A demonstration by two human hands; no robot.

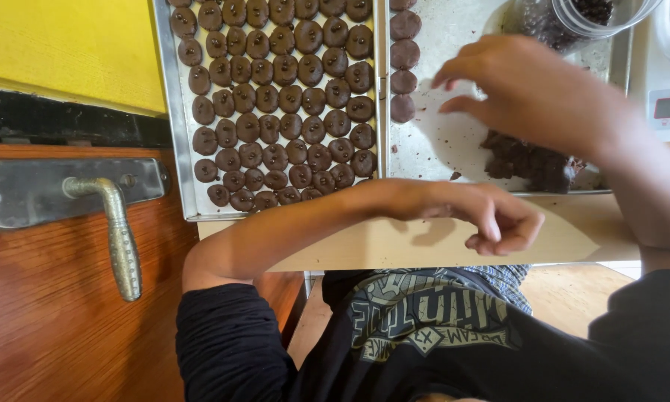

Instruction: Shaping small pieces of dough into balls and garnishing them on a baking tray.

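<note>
Left hand [499, 219] nearest the body, fingers curled loosely, nothing visible in it; right hand [528, 93] beyond it, fingers spread and empty over the right tray [439, 141]; dough lump [532, 164] just under its palm; short cookie column [403, 67] beside its fingertips; full tray [172, 112] farther left.

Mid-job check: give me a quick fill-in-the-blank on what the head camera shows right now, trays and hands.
1. The left tray is packed with round dark ____.
2. On the right tray, the formed pieces stand in a single ____ along its left edge.
3. The right hand hovers over the ____ tray, above a lump of dark dough.
4. The left hand sits ____ the trays, over the pale table edge.

Missing words: cookies; column; right; below
</note>
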